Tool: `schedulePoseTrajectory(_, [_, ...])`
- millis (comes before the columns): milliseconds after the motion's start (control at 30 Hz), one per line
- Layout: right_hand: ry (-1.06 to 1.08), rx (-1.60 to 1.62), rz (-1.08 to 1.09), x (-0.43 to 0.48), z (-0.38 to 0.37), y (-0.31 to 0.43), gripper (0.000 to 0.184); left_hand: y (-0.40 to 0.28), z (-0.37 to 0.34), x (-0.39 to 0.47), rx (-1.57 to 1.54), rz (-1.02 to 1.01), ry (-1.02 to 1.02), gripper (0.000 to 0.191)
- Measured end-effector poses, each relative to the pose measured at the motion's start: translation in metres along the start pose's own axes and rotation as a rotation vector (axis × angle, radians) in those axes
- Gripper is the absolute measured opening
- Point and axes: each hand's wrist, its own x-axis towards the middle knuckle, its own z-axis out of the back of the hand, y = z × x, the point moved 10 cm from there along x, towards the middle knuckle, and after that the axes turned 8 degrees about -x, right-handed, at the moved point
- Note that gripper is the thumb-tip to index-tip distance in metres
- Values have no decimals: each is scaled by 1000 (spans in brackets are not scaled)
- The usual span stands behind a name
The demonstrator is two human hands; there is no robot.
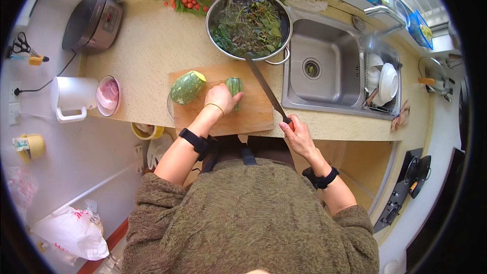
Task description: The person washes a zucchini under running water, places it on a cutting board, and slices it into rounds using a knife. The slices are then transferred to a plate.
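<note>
My left hand (pixel 222 99) rests on a cut piece of green squash (pixel 234 83) on the wooden cutting board (pixel 255 118), its fingers around the piece. Left of it lies a larger piece of squash (pixel 187 87), its pale cut end facing away from me. In my right hand (pixel 298 135) is the dark handle of a kitchen knife (pixel 265 85), held off the board's right edge. The long blade points up and left, its tip at the near rim of a metal colander (pixel 210 34) filled with leafy greens (pixel 251 26).
A stainless steel sink (pixel 327 57) and a dish rack with white bowls (pixel 388 83) lie to the right. Small red tomatoes (pixel 189 3) sit behind the board. At left stand a rice cooker (pixel 91 23), a white pitcher (pixel 72 93) and a bowl of raw meat (pixel 108 95).
</note>
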Motion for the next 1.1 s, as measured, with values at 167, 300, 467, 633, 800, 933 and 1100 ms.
schedulePoseTrajectory(167, [151, 24, -52, -1, -8, -1, 33, 32, -53, -13, -1111, 210, 111, 66])
schedulePoseTrajectory(300, [198, -169, 45, -2, -7, 19, 31, 43, -56, -19, -1066, 175, -24, 60])
schedulePoseTrajectory(467, [235, -334, 63, -2, -12, 35, 30, 48, -53, -17, -1005, 141, -6, 56])
schedulePoseTrajectory(633, [254, -395, 44, -8, -14, 45, 28, 47, -57, -14, -1080, 97, 23, 54])
schedulePoseTrajectory(800, [254, -430, 5, -11, -14, 53, 27, 47, -58, -14, -1092, 101, 32, 50])
schedulePoseTrajectory(933, [265, -497, -15, -11, -14, 55, 27, 44, -55, -15, -1093, 106, 66, 46])
schedulePoseTrajectory(1100, [254, -564, -37, -15, -14, 55, 28, 41, -53, -16, -1114, 107, 114, 44])
